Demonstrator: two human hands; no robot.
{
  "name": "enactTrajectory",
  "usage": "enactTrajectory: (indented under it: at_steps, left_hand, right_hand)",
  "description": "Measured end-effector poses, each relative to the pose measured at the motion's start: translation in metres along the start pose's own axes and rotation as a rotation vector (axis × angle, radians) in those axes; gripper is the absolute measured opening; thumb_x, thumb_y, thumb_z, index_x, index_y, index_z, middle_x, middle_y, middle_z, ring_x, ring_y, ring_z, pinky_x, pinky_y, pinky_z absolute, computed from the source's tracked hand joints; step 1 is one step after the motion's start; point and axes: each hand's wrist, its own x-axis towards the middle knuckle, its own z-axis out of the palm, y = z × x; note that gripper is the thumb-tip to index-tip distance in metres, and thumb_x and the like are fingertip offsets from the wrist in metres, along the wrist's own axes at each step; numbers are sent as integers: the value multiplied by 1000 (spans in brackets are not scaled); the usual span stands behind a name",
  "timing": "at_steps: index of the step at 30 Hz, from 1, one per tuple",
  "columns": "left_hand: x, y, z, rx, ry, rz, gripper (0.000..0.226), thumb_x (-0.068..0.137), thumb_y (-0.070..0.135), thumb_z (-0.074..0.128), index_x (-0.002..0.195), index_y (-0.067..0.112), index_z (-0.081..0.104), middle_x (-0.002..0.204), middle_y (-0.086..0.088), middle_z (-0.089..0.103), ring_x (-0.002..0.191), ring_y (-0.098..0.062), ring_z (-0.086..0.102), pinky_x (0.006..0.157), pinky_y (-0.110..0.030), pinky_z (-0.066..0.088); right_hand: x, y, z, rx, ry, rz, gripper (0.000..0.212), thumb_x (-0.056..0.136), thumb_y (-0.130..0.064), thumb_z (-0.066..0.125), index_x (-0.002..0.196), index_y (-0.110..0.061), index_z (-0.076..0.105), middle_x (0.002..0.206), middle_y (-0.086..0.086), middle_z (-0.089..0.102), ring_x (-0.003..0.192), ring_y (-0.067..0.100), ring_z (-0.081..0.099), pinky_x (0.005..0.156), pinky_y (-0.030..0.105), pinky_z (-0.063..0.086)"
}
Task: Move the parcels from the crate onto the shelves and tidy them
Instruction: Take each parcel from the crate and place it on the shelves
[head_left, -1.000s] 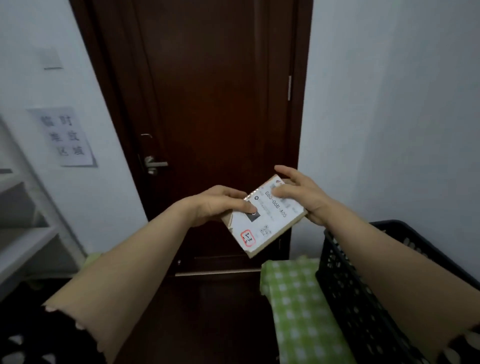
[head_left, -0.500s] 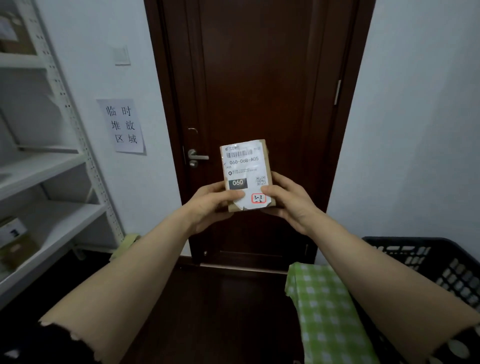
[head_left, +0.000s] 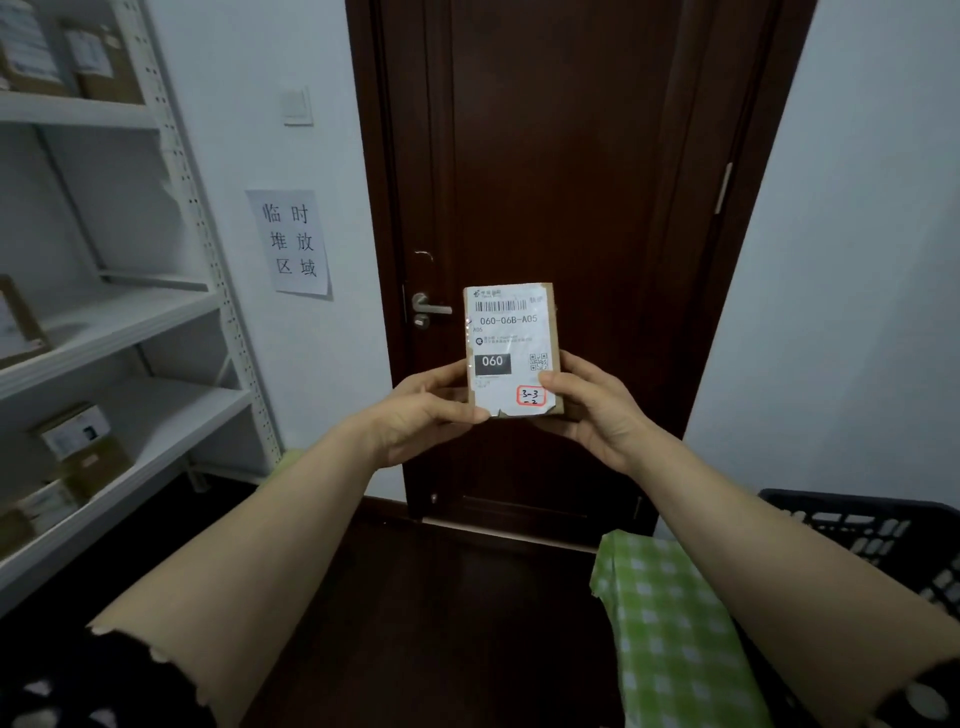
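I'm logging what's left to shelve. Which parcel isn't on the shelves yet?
The brown parcel labelled 060-06B-A05: left hand and right hand hold it upright; the other parcels sit on the white shelves.

Bare board lies open along the right ends of the middle shelf (head_left: 135, 322) and lower shelf (head_left: 176, 426); parcels (head_left: 78, 447) crowd their left ends, apparently stacked. A perforated upright (head_left: 218, 291) fronts the shelving, a shut door (head_left: 571, 156) blocks ahead, a black crate (head_left: 852, 525) flanks right.

Brown parcel (head_left: 511, 351) with white label, dark brown door (head_left: 571, 208), green-checked cloth (head_left: 670, 639), black crate (head_left: 883, 540), white shelves (head_left: 119, 322).
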Motion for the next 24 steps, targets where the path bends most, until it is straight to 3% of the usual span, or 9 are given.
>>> enactTrajectory:
  at_steps: [7,10,13,15,17,19,21,24]
  left_hand:
    - [-39,-17,-40,26,85,-92,78,72,-17,64,139,18,44,123,-13,64,115,-23,61,101,-36,45]
    - [-63,-30,-62,-27,178,-158,87,58,-3,75,137,18,44,118,-9,67,114,-24,61,104,-38,42]
    - [-92,-42,-74,-41,330,-172,67,70,5,79,130,13,51,113,-3,70,102,-16,67,86,-28,53]
    - [-117,-52,-78,-42,447,-191,52,77,-1,72,125,9,55,109,-3,70,94,-11,69,74,-21,55]
    - [-149,-65,-91,-39,539,-221,45,79,-4,71,120,10,58,108,-3,70,93,-11,69,74,-21,56]
    - [-186,-75,-105,-19,603,-257,43,78,-4,71,115,14,59,109,-3,70,97,-13,68,80,-25,57]
    - [-223,-84,-119,17,653,-285,46,76,-3,73,113,20,60,113,-4,68,102,-16,67,84,-28,56]
    - [-272,-97,-134,53,739,-322,54,73,-1,77,118,23,58,118,-6,65,106,-19,65,86,-31,56]
  right_hand:
    - [15,34,39,-58,-144,91,64,80,-7,67,137,-22,45,106,4,73,104,23,66,93,42,50]
    - [19,56,69,-86,-215,131,65,79,-3,67,137,-20,43,101,3,73,97,21,68,89,38,52]
    - [25,81,99,-86,-314,187,66,79,-2,68,137,-20,42,102,4,73,91,19,71,80,34,54]
    - [28,99,121,-98,-416,242,72,77,-3,69,141,-18,39,103,6,73,93,21,71,85,37,53]
    - [30,116,148,-121,-524,298,73,76,-5,70,141,-18,38,98,3,74,93,20,70,96,44,49]
    - [29,126,181,-134,-620,329,63,77,-5,69,134,-20,46,89,-3,74,90,15,69,99,42,46]
    - [27,132,217,-159,-696,326,65,71,-12,75,130,-22,50,99,-2,71,96,17,64,85,31,49]
    - [25,141,274,-209,-784,307,79,68,-15,80,138,-19,43,105,0,62,84,9,57,65,18,41]
